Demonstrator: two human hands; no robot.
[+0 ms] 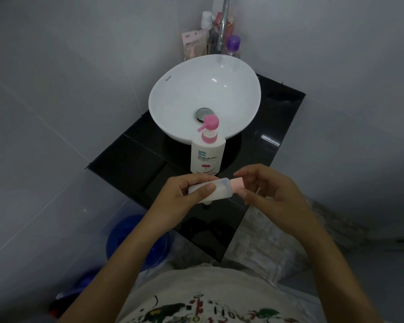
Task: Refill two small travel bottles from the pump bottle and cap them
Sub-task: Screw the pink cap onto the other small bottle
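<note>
Over the black counter [131, 159], at 6 o'clock from the pump bottle [207, 157]: left hand [184, 194] grips travel bottle [210, 188] sideways by its body. Right hand [266, 190] fingers pinch its pink cap [237, 184]. Likely light, soft-walled, slippery; hold mid-body, gently.

White travel bottle [216, 188] held sideways before upright pink-topped pump bottle [208, 152]
</note>
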